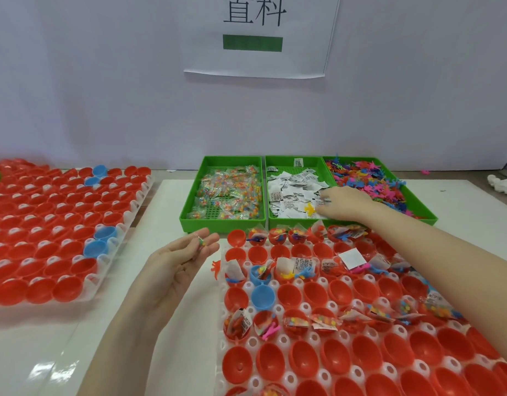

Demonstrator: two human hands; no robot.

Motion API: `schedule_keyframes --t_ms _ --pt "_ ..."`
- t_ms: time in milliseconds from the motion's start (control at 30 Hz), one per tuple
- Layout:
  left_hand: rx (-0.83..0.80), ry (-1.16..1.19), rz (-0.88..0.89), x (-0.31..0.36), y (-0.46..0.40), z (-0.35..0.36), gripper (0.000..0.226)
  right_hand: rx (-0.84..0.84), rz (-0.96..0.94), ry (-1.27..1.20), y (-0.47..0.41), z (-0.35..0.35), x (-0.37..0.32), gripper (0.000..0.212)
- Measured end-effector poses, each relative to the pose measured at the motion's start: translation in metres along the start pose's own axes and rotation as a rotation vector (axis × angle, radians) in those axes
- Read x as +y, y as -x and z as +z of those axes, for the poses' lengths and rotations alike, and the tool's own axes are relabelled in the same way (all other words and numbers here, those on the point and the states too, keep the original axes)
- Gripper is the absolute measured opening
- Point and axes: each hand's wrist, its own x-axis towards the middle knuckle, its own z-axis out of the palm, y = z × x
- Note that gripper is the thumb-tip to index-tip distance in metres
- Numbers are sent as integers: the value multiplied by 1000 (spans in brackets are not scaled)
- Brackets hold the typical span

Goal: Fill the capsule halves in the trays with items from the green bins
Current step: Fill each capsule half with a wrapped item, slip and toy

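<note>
Pinched in my left hand [178,261] is a small clear packet [200,240] with coloured bits inside; that grip is closed on it between thumb and fingertips, palm turned up, hovering over the white tabletop [172,204] just left of the near tray [248,342]. My right hand [346,202] reaches across that tray into the middle green bin [271,222], fingers spread down onto the heap of white paper sachets [292,190]; whether that grip has closed on a sachet I cannot tell, since the fingertips are buried among them. A yellow toy figure [310,209] lies on the sachets just beside my fingers. To the left of that bin stands another green bin [189,201] holding clear packets of coloured beads [232,190], and to the right a third green bin [418,204] heaped with pink, blue and orange rubber figures [369,178]. The near tray is white with rows of red capsule halves [315,294] and two blue ones [263,295]; some rows already hold sachets, bead packets and figures, while the rows between them and those nearest me are bare. An orange figure [215,268] lies on the tabletop touching the tray's left edge. Farther left sits a second tray [126,221] of red halves with a few blue ones. On the wall behind hangs a paper sign [261,61].
</note>
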Motion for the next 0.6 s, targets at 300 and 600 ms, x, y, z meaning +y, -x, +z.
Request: schedule_keyframes --t_ms 300,600 --pt "111 -82 107 -2 3 3 16 209 92 -275 3 -9 -1 23" --pt "183 -22 254 -4 8 14 31 305 21 -795 36 -29 -8 41"
